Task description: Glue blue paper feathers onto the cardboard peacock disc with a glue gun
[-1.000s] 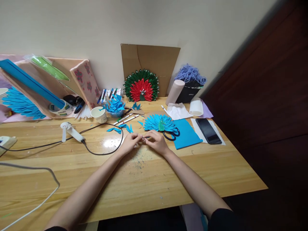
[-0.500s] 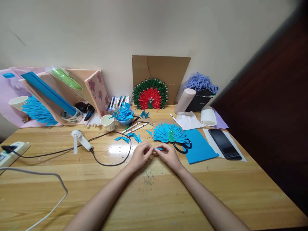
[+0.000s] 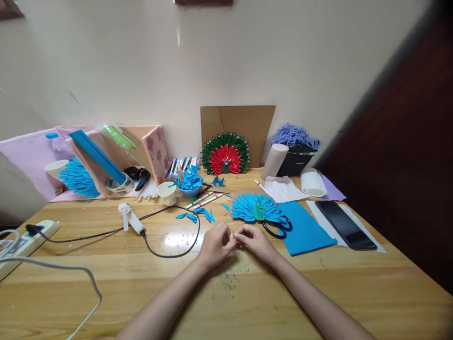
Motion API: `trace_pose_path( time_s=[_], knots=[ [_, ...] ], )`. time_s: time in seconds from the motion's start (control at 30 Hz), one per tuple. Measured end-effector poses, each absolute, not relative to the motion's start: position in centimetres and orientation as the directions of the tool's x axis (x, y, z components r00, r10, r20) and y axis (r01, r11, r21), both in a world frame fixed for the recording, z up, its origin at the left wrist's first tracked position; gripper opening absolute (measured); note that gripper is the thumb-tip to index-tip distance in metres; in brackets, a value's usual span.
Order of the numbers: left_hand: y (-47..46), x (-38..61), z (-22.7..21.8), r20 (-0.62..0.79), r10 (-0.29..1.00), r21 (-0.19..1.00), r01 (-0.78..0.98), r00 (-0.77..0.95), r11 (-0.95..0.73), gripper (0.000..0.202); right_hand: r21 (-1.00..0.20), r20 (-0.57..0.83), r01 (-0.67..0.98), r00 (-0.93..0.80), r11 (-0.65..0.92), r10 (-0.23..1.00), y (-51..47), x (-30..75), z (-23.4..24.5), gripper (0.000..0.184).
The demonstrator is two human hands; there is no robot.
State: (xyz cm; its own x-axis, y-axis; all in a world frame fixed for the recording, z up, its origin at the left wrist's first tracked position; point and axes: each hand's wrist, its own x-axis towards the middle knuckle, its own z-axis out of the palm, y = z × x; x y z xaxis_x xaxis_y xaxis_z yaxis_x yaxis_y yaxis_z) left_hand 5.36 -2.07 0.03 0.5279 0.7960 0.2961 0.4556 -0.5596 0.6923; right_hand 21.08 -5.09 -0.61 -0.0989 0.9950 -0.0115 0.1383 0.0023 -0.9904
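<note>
Power strip of white plastic [image 3: 30,248] lies at the left of the pale wooden worktop [image 3: 123,278], followed rightward by a white pistol-shaped glue gun [image 3: 132,220] on a black cable and several loose, pointed blue pieces [image 3: 191,218]. Nearer the front, the left hand [image 3: 215,243] and right hand [image 3: 257,242] meet with fingertips pinched on a small blue piece [image 3: 242,234], mostly covered by the fingers. Beyond the hands sits a fan-shaped blue peacock figure with green body [image 3: 247,206]; farther right, black loop handles [image 3: 274,235] overlap a flat blue sheet [image 3: 306,233], and a black smartphone [image 3: 345,224] rests on white paper [image 3: 356,221].
</note>
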Motion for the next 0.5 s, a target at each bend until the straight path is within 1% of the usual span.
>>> trace_pose_path(
  time_s=[0.07, 0.2, 0.33, 0.4, 0.43, 0.47, 0.5],
  knots=[
    [-2.2, 5.3, 0.2, 0.316, 0.800, 0.689, 0.456, 0.509, -0.563, 0.018, -0.995, -0.023, 0.103, -0.134, -0.009, 0.991, -5.0, 21.3, -0.5, 0.025],
    [-2.0, 5.2, -0.2, 0.344, 0.829, 0.700, 0.467, 0.441, -0.540, 0.018, -0.998, -0.004, 0.068, -0.151, 0.006, 0.988, -5.0, 21.2, -0.3, 0.027],
    [-1.7, 5.5, 0.0, 0.360, 0.852, 0.689, 0.507, 0.381, -0.518, 0.022, -0.998, 0.029, 0.060, -0.084, 0.034, 0.996, -5.0, 21.1, -0.5, 0.027],
    [-2.6, 5.9, 1.8, 0.424, 0.860, 0.705, 0.493, 0.284, -0.510, 0.023, -0.997, 0.040, 0.061, -0.038, 0.043, 0.998, -4.9, 21.1, -0.7, 0.028],
    [-3.5, 6.1, 3.3, 0.485, 0.841, 0.712, 0.450, 0.239, -0.539, 0.023, -0.996, 0.049, 0.075, -0.025, 0.051, 0.999, -4.8, 21.1, -0.7, 0.029],
    [-4.7, 6.2, 5.2, 0.548, 0.804, 0.704, 0.392, 0.231, -0.593, 0.024, -0.993, 0.060, 0.100, -0.019, 0.062, 0.998, -4.8, 21.1, -0.7, 0.030],
    [-6.2, 6.1, 7.2, 0.603, 0.752, 0.684, 0.314, 0.265, -0.659, 0.025, -0.989, 0.071, 0.132, -0.021, 0.073, 0.997, -4.8, 21.1, -0.7, 0.030]
  ],
)
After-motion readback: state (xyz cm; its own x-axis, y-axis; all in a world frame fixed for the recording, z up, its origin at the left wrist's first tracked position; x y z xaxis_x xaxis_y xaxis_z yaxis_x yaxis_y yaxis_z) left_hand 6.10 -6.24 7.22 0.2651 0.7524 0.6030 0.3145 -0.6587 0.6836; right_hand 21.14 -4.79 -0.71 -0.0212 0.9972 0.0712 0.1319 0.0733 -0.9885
